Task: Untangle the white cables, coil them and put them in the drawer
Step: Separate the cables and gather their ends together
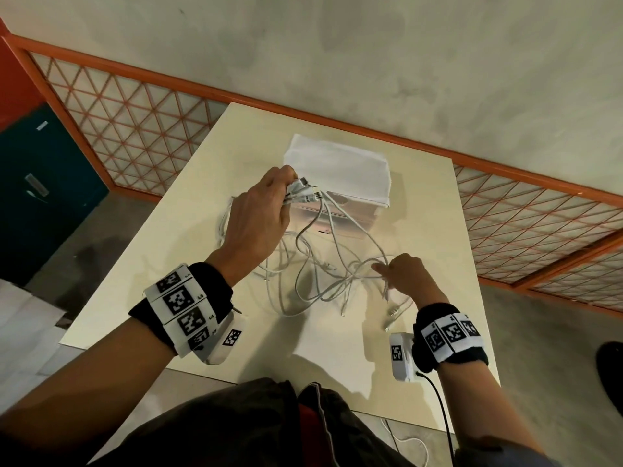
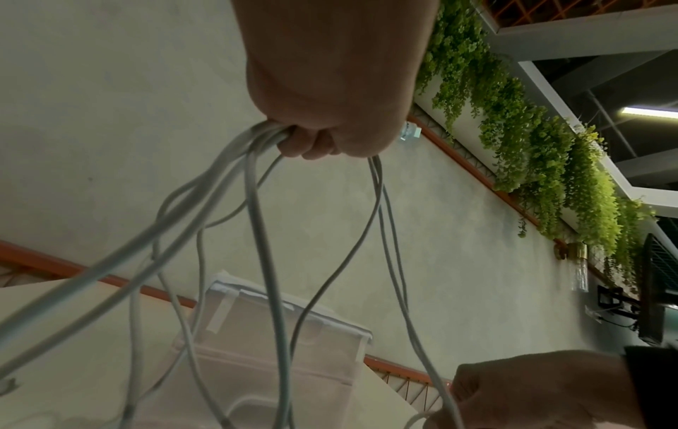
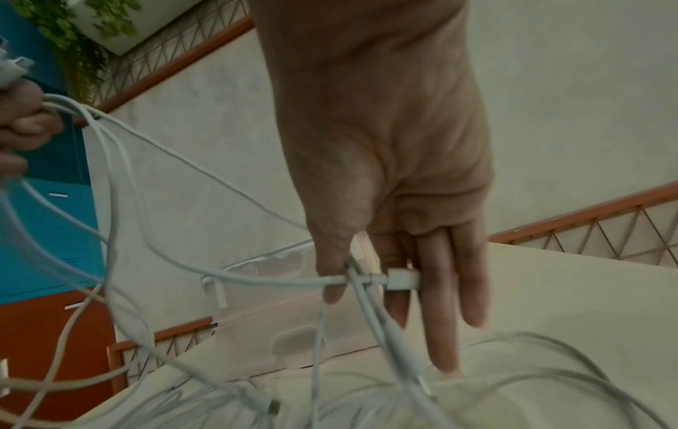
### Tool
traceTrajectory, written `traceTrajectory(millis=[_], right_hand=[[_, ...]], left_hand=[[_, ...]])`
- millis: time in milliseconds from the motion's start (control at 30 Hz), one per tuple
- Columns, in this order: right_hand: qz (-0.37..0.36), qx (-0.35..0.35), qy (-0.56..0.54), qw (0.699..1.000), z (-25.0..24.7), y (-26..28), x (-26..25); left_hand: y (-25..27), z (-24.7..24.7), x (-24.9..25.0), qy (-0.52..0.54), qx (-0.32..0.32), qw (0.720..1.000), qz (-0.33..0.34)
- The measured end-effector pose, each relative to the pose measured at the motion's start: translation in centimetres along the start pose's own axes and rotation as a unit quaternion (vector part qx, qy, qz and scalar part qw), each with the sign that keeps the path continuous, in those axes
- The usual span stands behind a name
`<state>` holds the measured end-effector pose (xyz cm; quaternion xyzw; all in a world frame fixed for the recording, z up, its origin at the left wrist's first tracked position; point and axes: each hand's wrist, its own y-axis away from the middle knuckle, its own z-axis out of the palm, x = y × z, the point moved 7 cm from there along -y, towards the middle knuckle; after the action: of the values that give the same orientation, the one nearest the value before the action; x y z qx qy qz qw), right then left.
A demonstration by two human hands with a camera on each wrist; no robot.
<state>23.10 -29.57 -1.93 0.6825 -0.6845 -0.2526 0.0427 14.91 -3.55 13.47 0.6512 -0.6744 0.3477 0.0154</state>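
Here, the right hand [image 1: 403, 274] is pinching strands low in the thin white cables [image 1: 323, 261] sagging over the cream table [image 1: 188, 230].

Farther off and higher, the left hand [image 1: 258, 214] is clenching the gathered plug ends, so strands are running up and leftward from the nearer right hand; beyond stands the translucent plastic drawer unit [image 1: 340, 170].
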Motion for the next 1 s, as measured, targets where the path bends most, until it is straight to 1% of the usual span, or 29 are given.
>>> traceTrajectory(millis=[67, 167, 233, 300, 333, 367, 433, 500, 633, 733, 767, 900, 1000], right_hand=[[-0.029, 0.021, -0.009, 0.999, -0.5, 0.2, -0.7], [-0.071, 0.028, -0.04, 0.996, -0.7, 0.2, -1.4], [-0.082, 0.041, -0.111, 0.99, -0.7, 0.1, -1.7], [-0.065, 0.028, -0.235, 0.969, -0.3, 0.3, -1.6], [-0.053, 0.025, -0.283, 0.957, -0.3, 0.5, -1.4], [-0.045, 0.028, -0.305, 0.951, -0.3, 0.5, -1.2], [-0.034, 0.038, -0.286, 0.957, -0.6, 0.5, -0.9], [-0.025, 0.047, -0.288, 0.956, -0.9, 0.7, -0.9], [-0.046, 0.054, -0.338, 0.938, -1.2, 0.9, -1.2], [-0.061, 0.054, -0.339, 0.937, -1.5, 1.0, -1.4], [-0.062, 0.049, -0.353, 0.932, -1.5, 1.0, -1.4], [-0.075, 0.026, -0.463, 0.883, -1.5, 1.1, -1.5], [-0.09, 0.03, -0.476, 0.874, -1.4, 1.0, -1.7]], left_hand=[[0.1, 0.2, 0.1, -0.008, -0.013, 1.0, 0.001], [0.3, 0.4, 0.0, -0.016, -0.029, 0.999, -0.003], [0.3, 0.4, -0.2, -0.02, -0.033, 0.999, -0.012], [0.2, 0.3, -0.4, -0.03, -0.04, 0.999, -0.014], [0.2, 0.3, -0.4, -0.033, -0.043, 0.998, -0.014], [0.2, 0.3, -0.4, -0.035, -0.044, 0.998, -0.015], [0.1, 0.2, -0.5, -0.035, -0.045, 0.998, -0.017], [0.0, 0.0, -0.6, -0.037, -0.045, 0.998, -0.021], [0.0, 0.2, -0.6, -0.04, -0.051, 0.998, -0.02], [0.1, 0.3, -0.6, -0.036, -0.051, 0.998, -0.018], [0.1, 0.3, -0.5, -0.035, -0.051, 0.998, -0.017], [0.0, 0.3, -0.5, -0.034, -0.055, 0.998, -0.018], [0.0, 0.4, -0.5, -0.036, -0.059, 0.997, -0.018]])
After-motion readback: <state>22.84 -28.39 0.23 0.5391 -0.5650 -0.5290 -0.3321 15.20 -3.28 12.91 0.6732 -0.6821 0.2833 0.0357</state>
